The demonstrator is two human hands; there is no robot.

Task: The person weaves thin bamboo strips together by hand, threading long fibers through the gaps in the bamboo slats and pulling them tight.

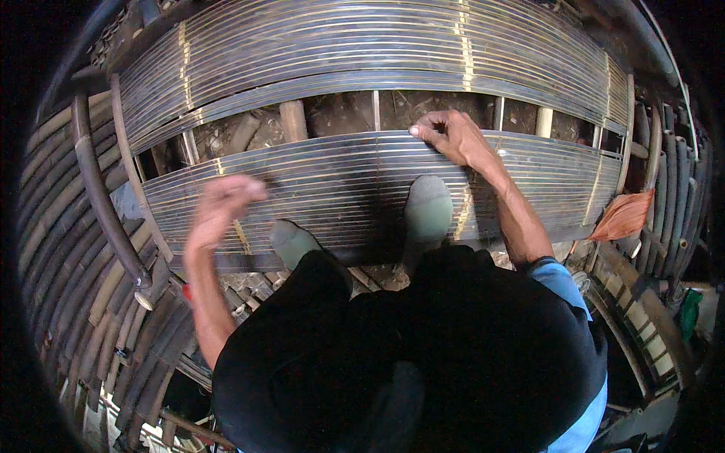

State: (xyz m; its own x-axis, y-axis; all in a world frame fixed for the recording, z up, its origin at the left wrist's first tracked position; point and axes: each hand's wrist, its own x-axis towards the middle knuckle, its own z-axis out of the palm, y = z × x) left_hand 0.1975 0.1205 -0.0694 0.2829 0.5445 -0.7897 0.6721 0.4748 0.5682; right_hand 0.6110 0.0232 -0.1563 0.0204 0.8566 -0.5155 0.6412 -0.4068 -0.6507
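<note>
A near panel of narrow dark slats (325, 170), probably bamboo, lies across the view with pale lines between the slats and pale cross-bindings. My right hand (457, 140) is at its far edge, fingers curled and thumb pointing left along the edge slat. What lies between those fingertips is hidden. Above the panel's left part is my left hand (226, 204), smeared by motion, so its fingers do not show clearly. My two feet in grey-green socks, the left foot (293, 241) and the right foot (428, 208), rest on the panel between my hands.
Beyond a gap with crossbars, a second slatted panel (325, 53) runs parallel. Dark poles (75, 249) are stacked at the left, and more poles (672, 204) at the right. A bundle of orange-brown strands (625, 217) hangs at the panel's right end.
</note>
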